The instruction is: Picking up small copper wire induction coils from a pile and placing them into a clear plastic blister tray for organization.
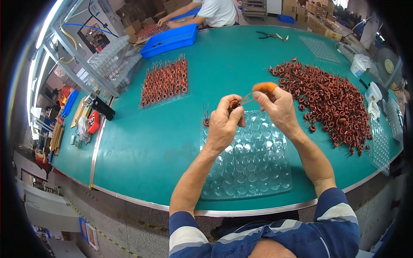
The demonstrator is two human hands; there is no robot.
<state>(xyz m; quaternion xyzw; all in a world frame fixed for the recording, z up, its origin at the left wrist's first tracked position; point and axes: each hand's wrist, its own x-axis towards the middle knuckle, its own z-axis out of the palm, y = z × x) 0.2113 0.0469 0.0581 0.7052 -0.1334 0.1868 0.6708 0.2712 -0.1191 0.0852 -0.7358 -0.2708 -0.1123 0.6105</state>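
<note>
My left hand [226, 124] pinches a small copper-wound ring coil [233, 104] above the far part of a clear plastic tray [245, 172]. Thin wire leads [246, 99] run from that coil toward my right hand [277, 107], whose thumb and forefinger close around their ends. An orange finger cot covers the right forefinger. In the tray's far left corner stands one coil [206, 122] with its leads pointing up; the other round pockets that show hold nothing. To the right lies a large heap of red-brown coils [331, 103].
A filled tray of coils [165, 81] sits far left, near a blue bin [168, 41]. Pliers [269, 35] lie at the back. A black cylinder [101, 106] and a red box [93, 121] are at left. White tubs [360, 65] stand far right. Another person [217, 13] works across the table.
</note>
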